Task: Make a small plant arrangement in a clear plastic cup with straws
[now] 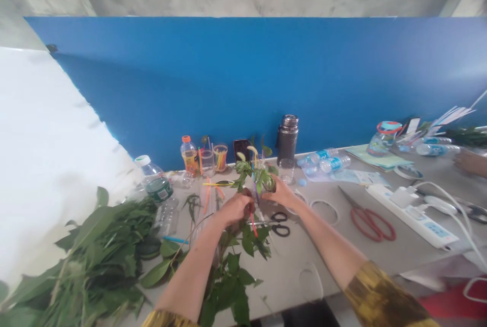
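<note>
A small bunch of leafy green sprigs with coloured plastic straws point(253, 174) stands up between my hands, and its base is partly hidden by my fingers. My left hand point(235, 209) grips the lower stems and a red straw. My right hand point(279, 194) presses against the bunch from the other side, its fingertips on a clear plastic piece among the leaves. Black-handled scissors point(277, 224) lie on the grey table point(300, 261) just under my hands. Loose leafy stems point(232, 284) lie below my left forearm.
A large heap of leafy branches point(89, 261) lies at the left. Bottles, cups and a steel flask point(288, 139) line the blue wall. Red-handled scissors point(371, 224) and a white power strip point(413, 215) lie at the right. Another person's hand point(470, 162) is at the right edge.
</note>
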The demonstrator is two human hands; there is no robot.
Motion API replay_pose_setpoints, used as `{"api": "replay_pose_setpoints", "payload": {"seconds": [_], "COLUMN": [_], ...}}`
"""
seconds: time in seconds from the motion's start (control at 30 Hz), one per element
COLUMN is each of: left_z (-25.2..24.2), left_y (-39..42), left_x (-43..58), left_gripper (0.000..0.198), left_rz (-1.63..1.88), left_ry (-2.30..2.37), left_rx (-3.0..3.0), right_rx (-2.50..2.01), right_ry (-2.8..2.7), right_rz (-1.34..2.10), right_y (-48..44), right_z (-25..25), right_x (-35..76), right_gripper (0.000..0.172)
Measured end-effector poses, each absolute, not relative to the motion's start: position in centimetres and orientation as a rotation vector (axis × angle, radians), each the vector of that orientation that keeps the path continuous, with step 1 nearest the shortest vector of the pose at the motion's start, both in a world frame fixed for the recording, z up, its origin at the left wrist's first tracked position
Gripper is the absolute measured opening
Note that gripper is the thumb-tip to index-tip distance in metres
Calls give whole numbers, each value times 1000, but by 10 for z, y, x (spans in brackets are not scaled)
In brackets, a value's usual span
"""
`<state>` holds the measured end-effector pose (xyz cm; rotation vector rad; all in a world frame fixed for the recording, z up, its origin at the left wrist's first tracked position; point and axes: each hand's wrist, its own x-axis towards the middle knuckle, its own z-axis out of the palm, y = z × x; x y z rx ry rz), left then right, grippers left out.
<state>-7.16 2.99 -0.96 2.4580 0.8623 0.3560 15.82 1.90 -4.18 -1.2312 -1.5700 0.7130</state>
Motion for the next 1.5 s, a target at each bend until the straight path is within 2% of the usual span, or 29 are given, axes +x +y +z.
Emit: {"api": "replay_pose_setpoints", "payload": {"seconds": [0.17,0.3,0.47,0.6,0.73,0.97,1.17,1.27,1.5], "left_z": [-12,-11,-9,-6,-4,-5,-4,-6,-8], "left_y": [34,34,30,27,26,27,28,25,20], "left_x": [-73,-73,-71,-71,-70,-71,-65,-57,-45], "left_gripper": [28,33,23,25,29,24,11,12,9], "left_rz": [439,380,344,357,331,329,699,861,983], "left_ry": [896,826,840,826,841,891,1050,1039,1063], "left_rx": [2403,2361,2362,2340,2369,2327,2179,2125,2106], "right_rx": [-1187,-1110,-1106,-1125,-1124,-1141,-1110,-1063,-1091], "right_ry": [-1563,-1589,-1574,-1575,-1572,-1603,-1587,-1602,-1654], "right_rz": [745,774,737,755,782,761,747,754,814], "right_y": [17,14,17,18,16,17,18,18,16], "right_z": [-38,-34,-36,-36,-35,-39,-38,-35,-29], "right_x": [151,147,145,146,146,148,147,146,153], "right_gripper": [89,78,70,64,60,55,57,53,41]}}
